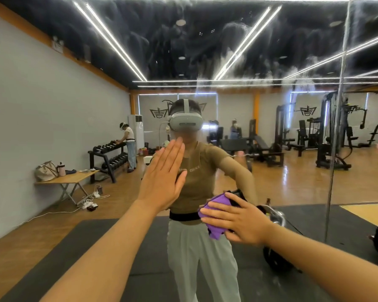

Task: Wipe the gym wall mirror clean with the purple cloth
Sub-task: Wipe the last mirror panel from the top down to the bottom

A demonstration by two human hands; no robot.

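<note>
A: Head view showed both arms reaching out to the mirror [271, 182]. What were the 2 hands doing?

B: The right hand [238, 219] lay with its fingers spread and nearly straight over the purple cloth [214, 216], pressing it flat to the glass. The left hand [164, 177] was open, fingers straight and together, palm on or just off the glass, up and to the left of the right hand.

A: Where could it have gone wrong?

B: Mostly at that left palm. If it really rested on the glass, it would have printed a fresh smear on a patch beside the wiped area.

A: And the cloth?

B: It was bunched, with a corner hanging below the right palm. Under flat fingers alone, a fast stroke could have let it slide out, and bare fingertips would then have dragged on the mirror.

A: Anything above?

B: Cloudy streaks sat well above both hands, near the top. Reaching there risked leaning harder on the left palm, and a vertical seam [336, 149] to the right of the right hand could have snagged the cloth edge.
</note>
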